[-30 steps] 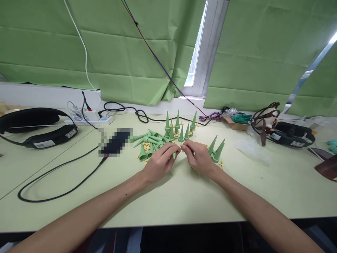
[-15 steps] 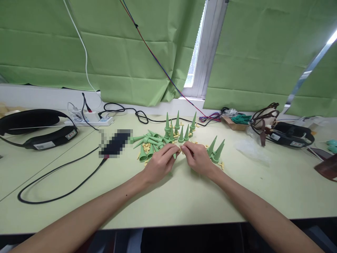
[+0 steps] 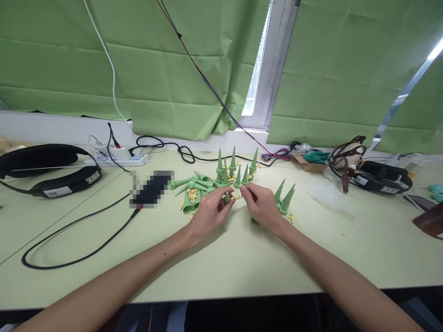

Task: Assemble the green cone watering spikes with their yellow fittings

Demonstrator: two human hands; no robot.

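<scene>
Green curtains hang across the far side, parted by a narrow strip of window, above a pale tabletop. At the far left, a white power strip feeds a black cable; at the far right, a cardboard box holds something dark green.

Mid-table, both hands work close together, just apart. The left hand has a green plastic cone lifted between index finger and thumb, which stand parted around it; whether the hidden fingers also clasp it, I cannot tell. A small yellow fitting shows just beside the cone, toward the right hand. That hand's fingertips are pinched together, though whether they grasp anything is too small to tell.

What has just changed is the left hand: half a second ago its fingers closed over the cone, whose tip poked out below; now they have spread, and the cone sits differently among them. I judge this a shift of grip partway through handling the two parts.

Just left lies a jumbled cone pile mixed with yellow pieces. Upright cones stand beyond the hands, and two leaning cones stand near the right one.
</scene>
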